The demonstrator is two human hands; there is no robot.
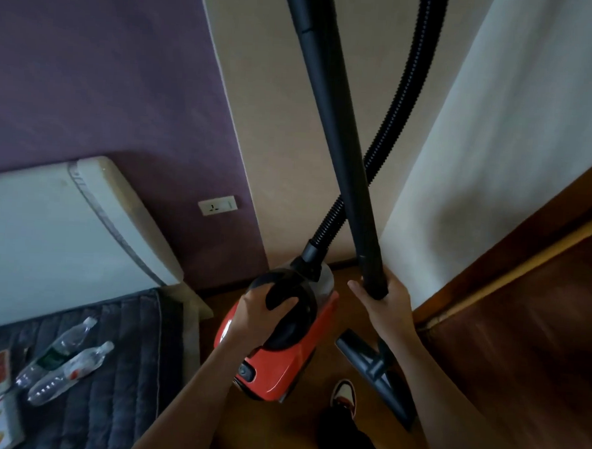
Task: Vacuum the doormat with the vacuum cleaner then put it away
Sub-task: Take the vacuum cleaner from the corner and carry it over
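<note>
A red and black canister vacuum cleaner [280,367] hangs above the wooden floor in the corner. My left hand [259,315] grips its black carry handle from above. The black wand [340,137] stands upright against the beige wall, and my right hand [386,304] holds its lower end. A ribbed black hose [402,103] curves from the canister's front up past the wand. The detached floor nozzle [379,373] lies on the floor by my shoe. No doormat is in view.
A bed with a dark quilt [115,369] carries two plastic bottles [64,363] and some leaflets at the left. A wall socket [217,205] sits on the purple wall. A wooden door [523,305] stands at the right. My shoe [344,397] is below the canister.
</note>
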